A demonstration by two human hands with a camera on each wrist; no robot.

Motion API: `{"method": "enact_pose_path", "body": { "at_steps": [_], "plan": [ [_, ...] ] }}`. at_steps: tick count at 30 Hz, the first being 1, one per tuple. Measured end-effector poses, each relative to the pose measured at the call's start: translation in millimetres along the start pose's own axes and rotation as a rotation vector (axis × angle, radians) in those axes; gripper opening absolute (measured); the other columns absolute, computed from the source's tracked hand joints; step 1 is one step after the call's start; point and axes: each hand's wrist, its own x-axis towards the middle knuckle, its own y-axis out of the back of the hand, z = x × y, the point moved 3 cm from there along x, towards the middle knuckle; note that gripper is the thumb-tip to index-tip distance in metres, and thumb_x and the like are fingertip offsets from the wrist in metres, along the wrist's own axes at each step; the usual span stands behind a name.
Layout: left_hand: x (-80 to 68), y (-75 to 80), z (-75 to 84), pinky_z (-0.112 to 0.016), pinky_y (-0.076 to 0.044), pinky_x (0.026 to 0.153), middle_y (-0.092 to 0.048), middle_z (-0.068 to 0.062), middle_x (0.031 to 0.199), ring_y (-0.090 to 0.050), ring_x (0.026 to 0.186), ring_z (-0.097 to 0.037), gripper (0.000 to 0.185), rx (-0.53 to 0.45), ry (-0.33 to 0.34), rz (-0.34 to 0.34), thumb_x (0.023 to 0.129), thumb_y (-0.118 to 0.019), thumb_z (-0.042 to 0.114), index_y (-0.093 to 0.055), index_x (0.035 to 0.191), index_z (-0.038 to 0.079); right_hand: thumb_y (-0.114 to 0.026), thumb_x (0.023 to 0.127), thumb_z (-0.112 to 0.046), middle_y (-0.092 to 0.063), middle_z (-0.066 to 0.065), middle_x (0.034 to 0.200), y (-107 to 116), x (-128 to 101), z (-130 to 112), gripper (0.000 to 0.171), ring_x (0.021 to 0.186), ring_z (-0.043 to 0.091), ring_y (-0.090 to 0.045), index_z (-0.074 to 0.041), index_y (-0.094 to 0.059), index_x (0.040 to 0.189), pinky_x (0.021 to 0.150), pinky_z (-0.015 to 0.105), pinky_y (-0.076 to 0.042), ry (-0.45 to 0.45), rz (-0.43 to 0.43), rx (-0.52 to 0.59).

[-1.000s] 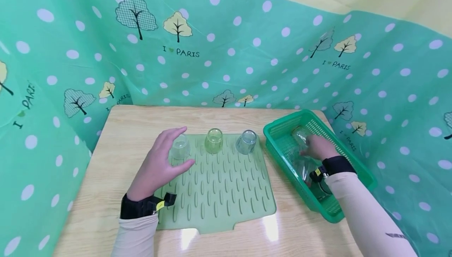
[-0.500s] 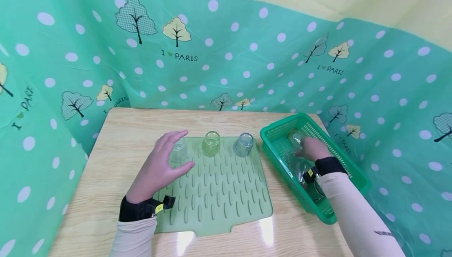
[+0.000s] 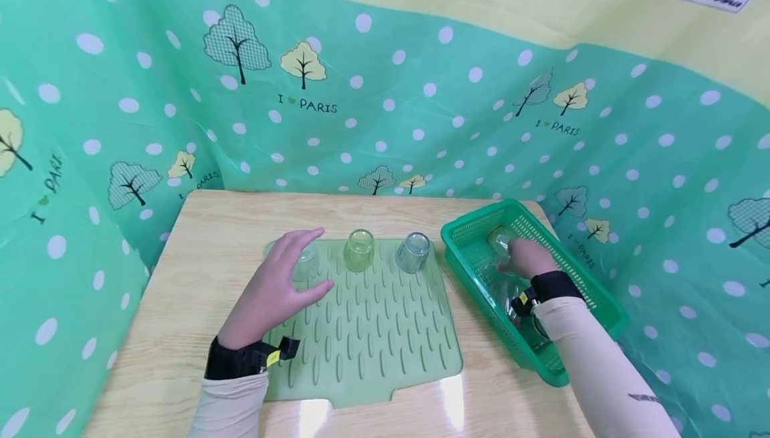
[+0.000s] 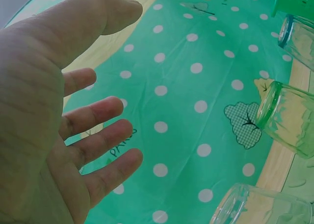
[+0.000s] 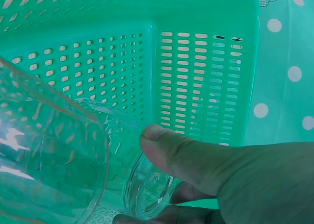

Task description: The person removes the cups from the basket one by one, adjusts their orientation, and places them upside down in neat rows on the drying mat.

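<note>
My left hand point(image 3: 273, 291) is spread with thumb and fingers apart, beside an upside-down clear glass point(image 3: 307, 263) on the light green draining mat point(image 3: 367, 331); nothing is in it. In the same row stand an upside-down green glass point(image 3: 359, 251) and a blue-grey glass point(image 3: 412, 253). Inside the green basket point(image 3: 454, 261), my right hand point(image 3: 529, 259) grips a clear glass point(image 3: 500, 240) lying on its side. The right wrist view has the thumb and fingers around the thick base point(image 5: 149, 189) of that glass. Another clear glass point(image 5: 44, 155) with an orange-tinted rim lies close by.
More glassware point(image 3: 508, 291) lies in the basket, partly hidden by the right wrist. A wooden table point(image 3: 240, 214) carries the mat and basket. A green dotted curtain point(image 3: 409, 110) closes off the back and sides.
The head view has shifted slightly, so the table sits a little lower in it. Both hands stay in nearly the same places, the right one still at the glass in the basket.
</note>
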Motion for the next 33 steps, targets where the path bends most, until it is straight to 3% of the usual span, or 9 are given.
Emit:
{"method": "enact_pose_path", "body": {
  "at_steps": [10, 17, 25, 29, 33],
  "plan": [
    [-9.8, 3.5, 6.4, -0.057, -0.043, 0.113, -0.045, -0.002, 0.153, -0.043, 0.139, -0.025, 0.087, -0.012, 0.006, 0.024, 0.086, -0.085, 0.038, -0.038, 0.159, 0.026, -0.082, 0.089, -0.021, -0.071, 0.02, 0.095, -2.2, -9.8, -4.3, 0.036, 0.081, 0.032, -0.066, 0.008, -0.068, 0.106, 0.068, 0.047, -0.057, 0.038, 0.05, 0.016],
    [-21.9, -21.0, 8.6, -0.05, -0.05, 0.104, -0.049, 0.002, 0.149, -0.05, 0.127, -0.019, 0.082, -0.143, 0.048, 0.022, 0.088, -0.082, 0.043, -0.04, 0.157, 0.029, -0.081, 0.089, -0.024, -0.069, 0.017, 0.089, -4.0, -18.1, 4.7, 0.036, 0.072, 0.027, -0.063, 0.007, -0.067, 0.101, 0.06, 0.042, -0.053, 0.04, 0.072, 0.046],
    [-44.8, -45.5, 23.7, -0.052, -0.051, 0.106, -0.048, 0.001, 0.151, -0.052, 0.128, -0.019, 0.081, -0.146, 0.059, -0.014, 0.089, -0.082, 0.034, -0.039, 0.157, 0.026, -0.079, 0.09, -0.029, -0.068, 0.032, 0.11, -4.7, -29.4, 20.0, 0.054, 0.089, 0.041, -0.068, 0.014, -0.064, 0.12, 0.07, 0.052, -0.058, 0.029, 0.08, 0.07],
    [-52.4, -43.4, 28.6, -0.051, -0.051, 0.105, -0.047, 0.004, 0.151, -0.052, 0.128, -0.017, 0.079, -0.144, 0.063, -0.003, 0.089, -0.082, 0.033, -0.041, 0.157, 0.023, -0.077, 0.092, -0.031, -0.065, 0.034, 0.12, 2.1, -39.4, 17.2, 0.059, 0.1, 0.049, -0.065, 0.013, -0.062, 0.127, 0.077, 0.058, -0.057, 0.026, 0.116, 0.101],
    [-55.5, -34.2, 34.4, -0.051, -0.051, 0.106, -0.047, 0.006, 0.151, -0.051, 0.128, -0.016, 0.08, -0.12, 0.055, 0.007, 0.089, -0.082, 0.035, -0.041, 0.157, 0.024, -0.075, 0.094, -0.032, -0.06, 0.038, 0.126, 15.3, -52.8, 8.0, 0.064, 0.106, 0.055, -0.061, 0.015, -0.055, 0.133, 0.081, 0.066, -0.053, 0.009, 0.227, 0.136]
  ]
}}
